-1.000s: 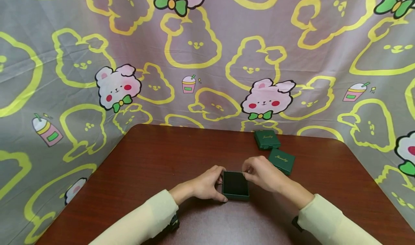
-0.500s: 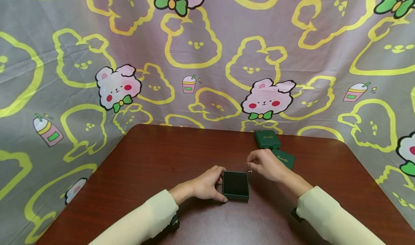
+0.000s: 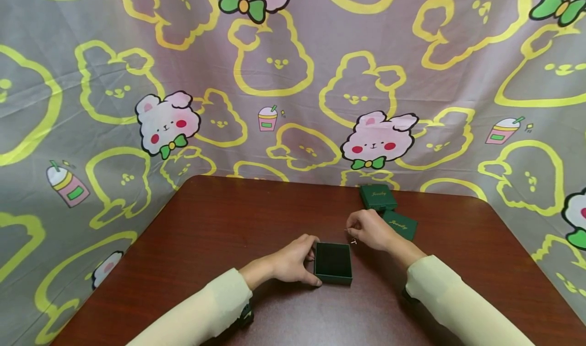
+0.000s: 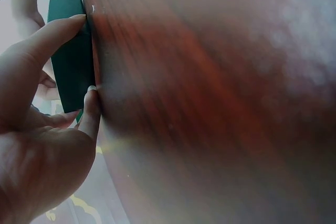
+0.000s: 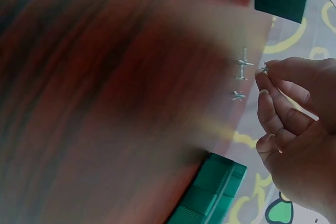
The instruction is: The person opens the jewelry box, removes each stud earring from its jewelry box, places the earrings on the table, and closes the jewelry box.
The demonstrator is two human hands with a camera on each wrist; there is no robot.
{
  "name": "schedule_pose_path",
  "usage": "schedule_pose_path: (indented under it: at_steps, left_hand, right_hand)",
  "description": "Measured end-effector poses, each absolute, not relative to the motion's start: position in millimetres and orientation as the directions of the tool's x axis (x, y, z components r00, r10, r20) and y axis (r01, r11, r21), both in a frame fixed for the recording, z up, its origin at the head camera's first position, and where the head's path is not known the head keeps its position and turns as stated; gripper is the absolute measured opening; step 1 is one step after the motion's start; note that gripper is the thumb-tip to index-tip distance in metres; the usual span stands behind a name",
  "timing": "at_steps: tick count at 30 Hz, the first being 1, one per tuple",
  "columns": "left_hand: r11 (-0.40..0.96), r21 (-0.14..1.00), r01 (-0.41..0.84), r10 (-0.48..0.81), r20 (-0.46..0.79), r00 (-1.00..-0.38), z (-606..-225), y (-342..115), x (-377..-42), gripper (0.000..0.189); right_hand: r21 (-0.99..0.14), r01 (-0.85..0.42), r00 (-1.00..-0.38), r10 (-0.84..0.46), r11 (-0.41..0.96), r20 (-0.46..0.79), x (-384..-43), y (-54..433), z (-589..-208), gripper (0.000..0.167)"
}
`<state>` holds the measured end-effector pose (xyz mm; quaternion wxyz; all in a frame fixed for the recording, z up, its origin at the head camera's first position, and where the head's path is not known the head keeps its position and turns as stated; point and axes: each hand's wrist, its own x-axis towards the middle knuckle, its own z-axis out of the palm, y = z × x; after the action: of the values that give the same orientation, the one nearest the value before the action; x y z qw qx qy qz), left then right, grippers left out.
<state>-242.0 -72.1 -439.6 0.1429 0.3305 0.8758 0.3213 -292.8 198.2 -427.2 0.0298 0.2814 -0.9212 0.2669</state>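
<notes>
My left hand grips the left side of a green jewelry box, which has its lid off and a black pad inside. In the left wrist view the thumb and a finger lie against the box's green wall. Just beyond the box's far right corner is my right hand. Its thumb and index finger pinch a tiny silvery jewelry piece, too small to name exactly. Close to those fingertips, small silvery pieces with crossed shapes lie on the table.
Behind the right hand a green "Jewelry" lid lies on the brown table, partly hidden by the hand. A closed green jewelry box stands at the back edge. A patterned cloth hangs behind and at the sides.
My right hand has drawn back from the box's corner to the far right, then shifted slightly left. Small silvery pieces have come into sight beside the box. The left hand stays put.
</notes>
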Motion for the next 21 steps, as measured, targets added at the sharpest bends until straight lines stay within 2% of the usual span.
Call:
schedule_pose_path:
  at_steps: [9, 15, 21]
  left_hand:
    - [0.574, 0.651, 0.497, 0.670, -0.026, -0.742, -441, -72, -242, 0.079]
    - [0.576, 0.650, 0.496, 0.669, -0.027, -0.742, -440, -71, -241, 0.080]
    - [0.585, 0.652, 0.483, 0.664, -0.042, -0.746, -439, -71, -241, 0.085]
  right_hand:
    - [-0.470, -0.519, -0.850, -0.491, 0.714, 0.191, -294, 198, -427, 0.007]
    - [-0.462, -0.524, -0.848, -0.485, 0.715, 0.213, -291, 204, -420, 0.001]
    - [-0.453, -0.531, -0.846, -0.479, 0.716, 0.234, -287, 214, -412, 0.006]
